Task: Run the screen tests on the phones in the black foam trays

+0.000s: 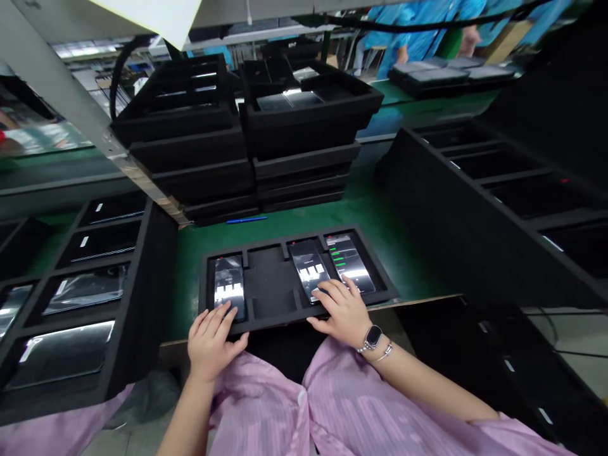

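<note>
A black foam tray (270,322) lies in front of me on the green worktop, with three smartphones in its slots and one bare slot left of centre. My left hand (212,339) rests on the tray's near left edge, fingers stretched out onto the lower end of the left phone (228,278). Its screen is lit with white blocks. My right hand (342,311) lies spread over the near edge, fingertips on the bottom of the middle phone (306,259) and near the right phone (349,256), which shows green marks on its screen. Neither hand grasps anything.
Stacked black foam trays (199,149) stand behind the work area, with a blue pen (247,220) before them. More trays with phones flank me: a left stack (135,266) and a tall right stack (441,202). People in blue smocks (427,31) are beyond.
</note>
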Motion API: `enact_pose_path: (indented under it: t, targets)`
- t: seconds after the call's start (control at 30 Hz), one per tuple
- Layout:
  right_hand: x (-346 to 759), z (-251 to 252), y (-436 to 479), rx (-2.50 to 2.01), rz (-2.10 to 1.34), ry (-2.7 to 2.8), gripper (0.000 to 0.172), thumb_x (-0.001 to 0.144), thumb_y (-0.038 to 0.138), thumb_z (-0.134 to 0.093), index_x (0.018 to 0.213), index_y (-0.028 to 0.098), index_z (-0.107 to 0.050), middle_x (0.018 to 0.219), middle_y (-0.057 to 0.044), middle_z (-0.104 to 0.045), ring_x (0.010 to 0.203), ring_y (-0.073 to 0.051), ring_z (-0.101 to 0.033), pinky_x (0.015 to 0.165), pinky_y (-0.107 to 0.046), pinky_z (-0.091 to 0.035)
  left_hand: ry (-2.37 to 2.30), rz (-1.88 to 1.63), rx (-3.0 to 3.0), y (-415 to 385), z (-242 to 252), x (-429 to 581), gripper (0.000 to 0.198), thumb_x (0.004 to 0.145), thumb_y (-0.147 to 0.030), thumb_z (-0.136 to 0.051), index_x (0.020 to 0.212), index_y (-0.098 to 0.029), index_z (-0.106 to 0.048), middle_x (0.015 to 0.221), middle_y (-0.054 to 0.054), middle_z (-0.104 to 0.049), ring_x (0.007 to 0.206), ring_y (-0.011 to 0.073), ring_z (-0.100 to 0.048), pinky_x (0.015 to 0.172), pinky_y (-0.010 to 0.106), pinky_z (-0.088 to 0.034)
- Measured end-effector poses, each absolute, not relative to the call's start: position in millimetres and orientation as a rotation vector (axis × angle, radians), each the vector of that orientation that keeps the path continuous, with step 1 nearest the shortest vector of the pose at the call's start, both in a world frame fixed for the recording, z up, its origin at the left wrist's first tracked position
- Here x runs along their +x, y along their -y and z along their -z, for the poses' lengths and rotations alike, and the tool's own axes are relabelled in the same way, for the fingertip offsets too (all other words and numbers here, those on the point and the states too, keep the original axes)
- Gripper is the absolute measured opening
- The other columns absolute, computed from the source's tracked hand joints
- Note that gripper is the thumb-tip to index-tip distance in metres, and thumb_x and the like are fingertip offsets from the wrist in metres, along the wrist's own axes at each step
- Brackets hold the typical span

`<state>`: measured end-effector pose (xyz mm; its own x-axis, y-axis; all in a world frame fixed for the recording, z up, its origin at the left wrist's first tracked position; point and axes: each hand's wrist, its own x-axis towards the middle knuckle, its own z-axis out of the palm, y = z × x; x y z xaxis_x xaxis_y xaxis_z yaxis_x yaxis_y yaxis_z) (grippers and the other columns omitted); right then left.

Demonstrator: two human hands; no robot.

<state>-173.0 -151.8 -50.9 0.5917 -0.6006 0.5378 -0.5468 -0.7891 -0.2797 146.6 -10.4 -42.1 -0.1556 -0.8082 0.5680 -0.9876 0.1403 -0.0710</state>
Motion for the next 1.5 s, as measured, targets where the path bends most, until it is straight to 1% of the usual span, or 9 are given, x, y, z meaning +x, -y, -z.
enact_pose_path:
  t: [0.2, 0.47, 0.63, 0.93, 1.1, 1.2, 1.33, 1.4, 1.5]
  targets:
    - [-175, 53, 150, -2.717, 0.950, -0.996, 0.042, 0.100, 0.055, -0.055, 0.113, 0.017, -0.067, 0.118, -0.013, -0.066, 0.113, -0.031, -0.058, 0.115, -0.055, -0.028, 2.026, -0.622, 1.723, 11, 40, 144, 0.048, 0.082, -0.045, -0.074, 0.123, -0.020, -0.066, 0.123, 0.010, -0.075, 0.101, 0.0261, -0.074, 0.103, 0.043, -0.046]
    - [-178, 48, 150, -2.751, 0.875, -1.008, 0.040, 0.097, 0.053, -0.061, 0.113, 0.017, -0.067, 0.119, -0.012, -0.066, 0.115, -0.031, -0.057, 0.115, -0.054, -0.029, 2.016, -0.602, 1.708, 13, 41, 143, 0.049, 0.081, -0.045, -0.075, 0.123, -0.021, -0.065, 0.122, 0.010, -0.075, 0.102, 0.0261, -0.075, 0.102, 0.043, -0.047]
    - [-184, 50, 147, -2.750, 0.856, -0.984, 0.044, 0.101, 0.054, -0.056, 0.114, 0.014, -0.068, 0.120, -0.015, -0.065, 0.115, -0.034, -0.057, 0.112, -0.055, -0.032, 2.022, -0.523, 1.740, 8, 41, 138, 0.048, 0.082, -0.048, -0.074, 0.121, -0.020, -0.067, 0.123, 0.010, -0.075, 0.105, 0.0258, -0.074, 0.105, 0.043, -0.046]
    - [-184, 51, 143, -2.801, 0.853, -0.998, 0.046, 0.103, 0.057, -0.054, 0.114, 0.014, -0.067, 0.120, -0.014, -0.064, 0.114, -0.033, -0.058, 0.112, -0.055, -0.034, 1.999, -0.446, 1.769, 6, 46, 138, 0.048, 0.083, -0.048, -0.074, 0.124, -0.024, -0.067, 0.126, 0.008, -0.074, 0.109, 0.0262, -0.073, 0.106, 0.043, -0.045]
    - [-186, 45, 145, -2.778, 0.786, -0.990, 0.050, 0.107, 0.060, -0.044, 0.115, 0.015, -0.066, 0.121, -0.015, -0.063, 0.115, -0.034, -0.057, 0.114, -0.059, -0.029, 2.004, -0.416, 1.762, 6, 40, 139, 0.046, 0.086, -0.048, -0.072, 0.124, -0.023, -0.066, 0.126, 0.009, -0.074, 0.109, 0.0265, -0.072, 0.106, 0.043, -0.044]
    - [-188, 41, 154, -2.722, 0.801, -0.962, 0.052, 0.107, 0.061, -0.043, 0.118, 0.015, -0.064, 0.121, -0.016, -0.063, 0.114, -0.034, -0.058, 0.114, -0.060, -0.031, 2.022, -0.241, 1.830, 4, 29, 140, 0.049, 0.090, -0.052, -0.068, 0.128, -0.022, -0.065, 0.135, 0.011, -0.069, 0.119, 0.0291, -0.066, 0.108, 0.045, -0.043]
    - [-182, 47, 166, -2.674, 0.822, -0.992, 0.059, 0.104, 0.063, -0.047, 0.133, 0.013, -0.058, 0.131, -0.020, -0.059, 0.126, -0.040, -0.051, 0.112, -0.063, -0.035, 1.820, -0.042, 2.046, 11, 17, 141, 0.054, 0.094, -0.055, -0.061, 0.137, -0.022, -0.060, 0.150, 0.013, -0.056, 0.141, 0.0350, -0.047, 0.116, 0.051, -0.038]
    - [-178, 51, 167, -2.665, 0.781, -1.030, 0.061, 0.105, 0.063, -0.043, 0.138, 0.012, -0.054, 0.134, -0.022, -0.058, 0.130, -0.042, -0.048, 0.114, -0.067, -0.031, 1.678, -0.022, 2.159, 17, 19, 142, 0.058, 0.094, -0.055, -0.060, 0.142, -0.021, -0.056, 0.152, 0.015, -0.052, 0.145, 0.0371, -0.042, 0.119, 0.055, -0.035]
    - [-179, 48, 168, -2.634, 0.773, -1.080, 0.061, 0.106, 0.063, -0.040, 0.139, 0.014, -0.052, 0.137, -0.021, -0.057, 0.133, -0.041, -0.048, 0.115, -0.068, -0.029, 1.597, 0.009, 2.225, 25, 25, 143, 0.067, 0.094, -0.056, -0.060, 0.147, -0.017, -0.049, 0.153, 0.019, -0.049, 0.143, 0.0381, -0.042, 0.118, 0.056, -0.037]
